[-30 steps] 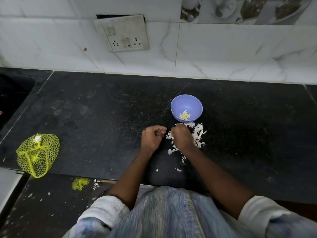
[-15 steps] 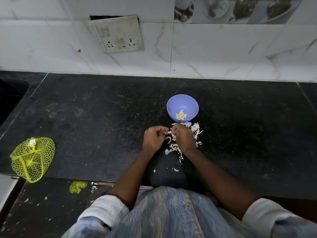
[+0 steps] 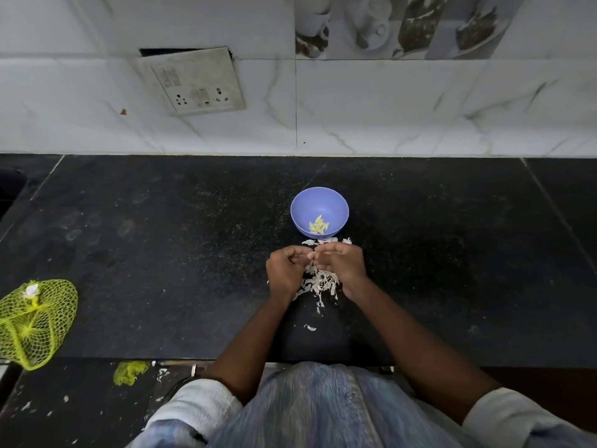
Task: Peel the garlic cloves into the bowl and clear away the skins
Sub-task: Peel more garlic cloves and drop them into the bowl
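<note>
The purple bowl [image 3: 319,212] stands on the black bench [image 3: 161,253], and everything else here is placed from it. Peeled garlic cloves [image 3: 318,227] lie in a small heap at the bottom of the bowl, on its near side. Just in front of the bowl, towards the person, a pile of white garlic skins [image 3: 319,281] spreads over the bench, with a few stray flakes nearer the bench edge. Above that pile the two hands meet, fingertips almost touching. The left hand [image 3: 286,273] is curled, and so is the right hand [image 3: 342,265]; they seem to pinch something small between them, but what it is cannot be made out. Far to the left of the bowl, at the bench's edge, lies a yellow net bag [image 3: 35,321]. Behind the bowl rises the white tiled wall with a switch plate [image 3: 193,82].
</note>
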